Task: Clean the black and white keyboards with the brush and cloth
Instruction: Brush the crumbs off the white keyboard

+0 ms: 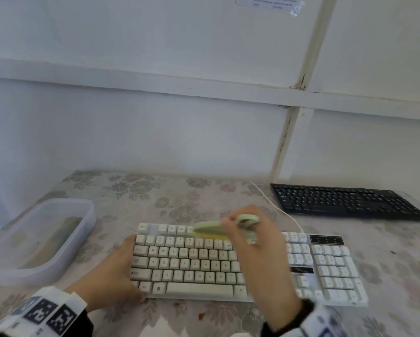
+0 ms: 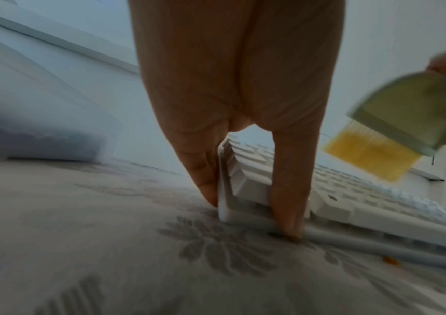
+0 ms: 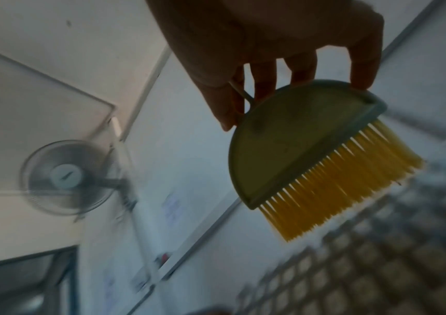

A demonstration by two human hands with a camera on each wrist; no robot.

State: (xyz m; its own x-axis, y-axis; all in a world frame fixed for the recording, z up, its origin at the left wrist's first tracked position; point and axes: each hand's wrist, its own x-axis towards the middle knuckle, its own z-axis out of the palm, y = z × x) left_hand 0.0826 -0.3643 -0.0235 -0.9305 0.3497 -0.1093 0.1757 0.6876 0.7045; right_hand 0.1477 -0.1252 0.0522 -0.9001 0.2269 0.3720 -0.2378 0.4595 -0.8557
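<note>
I see the white keyboard (image 1: 228, 261) flat on the floral cloth-covered table (image 1: 155, 198), near the front edge. My left hand (image 1: 111, 271) braces its left end: fingers straight along the side, thumb at the front corner, not curled round it. In the left wrist view one finger (image 2: 203, 170) lies against the end wall and the thumb (image 2: 289, 191) presses at the front edge, tip on the table.

My right hand (image 1: 257, 242) grips the brush (image 1: 218, 228), fingers pinched on its green half-round back. Yellow bristles (image 3: 337, 187) point down at the top rows, left of centre; the frames are too blurred to tell if they touch the keys.

Black keyboard (image 1: 345, 201) sits far right at the back, well apart, untouched. A clear tub (image 1: 77, 229) stands left of the white keyboard. White cable (image 1: 277, 207) runs back from the white keyboard.
</note>
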